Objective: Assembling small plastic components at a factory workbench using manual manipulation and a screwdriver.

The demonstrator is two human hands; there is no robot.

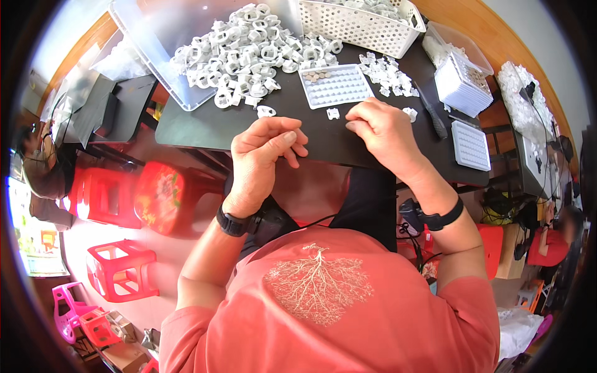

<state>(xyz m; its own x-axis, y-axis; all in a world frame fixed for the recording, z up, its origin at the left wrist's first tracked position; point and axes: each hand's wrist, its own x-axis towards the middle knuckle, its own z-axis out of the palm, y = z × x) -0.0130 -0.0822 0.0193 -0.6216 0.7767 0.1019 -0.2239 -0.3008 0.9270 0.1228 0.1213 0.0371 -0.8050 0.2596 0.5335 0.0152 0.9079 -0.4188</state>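
Observation:
My left hand (264, 155) hovers at the near edge of the dark table, fingers loosely bent and apart, with nothing visible in it. Below a single white ring-shaped plastic part (266, 111), it stays clear of that part. My right hand (387, 133) is over the table with thumb and forefinger pinched together; whatever they hold, if anything, is hidden. Just left of its fingertips lies a small white plastic piece (333, 114). Beyond the hands sits a white pocketed tray (339, 93) with several small round brownish discs (318, 76) in its far left pockets.
A clear bin (193, 98) with heaped white ring parts (249, 50) lies at the far left. Behind the tray stands a white perforated basket (360, 31). To the right are small white pieces (388, 74), a black-handled tool (432, 112), stacked trays (461, 87) and another tray (471, 146).

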